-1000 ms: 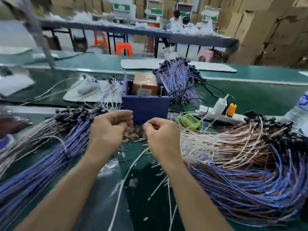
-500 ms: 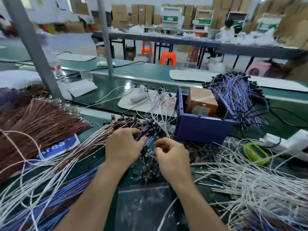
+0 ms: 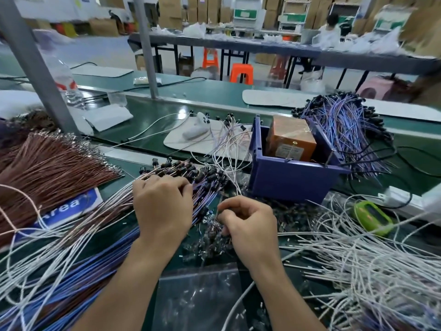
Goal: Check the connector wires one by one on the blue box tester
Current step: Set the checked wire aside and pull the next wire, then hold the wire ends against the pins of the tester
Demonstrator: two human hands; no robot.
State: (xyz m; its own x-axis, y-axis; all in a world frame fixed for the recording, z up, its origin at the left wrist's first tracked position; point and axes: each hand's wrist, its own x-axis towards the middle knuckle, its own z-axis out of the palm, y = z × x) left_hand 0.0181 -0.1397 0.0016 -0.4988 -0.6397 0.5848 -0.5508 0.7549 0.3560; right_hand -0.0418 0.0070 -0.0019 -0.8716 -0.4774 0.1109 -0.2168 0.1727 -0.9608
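Head view, the only one given. The blue box [image 3: 293, 177] is seen standing on the green worktop [image 3: 143, 120] just beyond the hands, with an orange block [image 3: 291, 138] set inside it. No wire is seen plugged into it.

The left hand [image 3: 162, 211] is laid palm down on a bundle of connector wires [image 3: 195, 173], its fingers bent down among the black connector ends. Whether a single wire is pinched beneath them cannot be told. The right hand [image 3: 248, 228] is held narrow, thumb and forefinger closed on a thin piece [image 3: 216, 212] above a heap of small loose parts [image 3: 210, 242], with the other fingers curled in.

The step in hand is judged to be the picking out of one wire from the bundle, ahead of its test. For the next move, one connector end would need to be freed cleanly from its neighbours and carried up to the box. With the ends so tangled, a second wire is likely to be dragged along.

Much is left unclear. Any test contacts on the box are hidden behind its front wall, and the thin piece is too small to be named. The brown wires [image 3: 47, 168] and the white wires [image 3: 358, 271] are cut off by the frame edges, and the far tables are blurred — nothing there can be read
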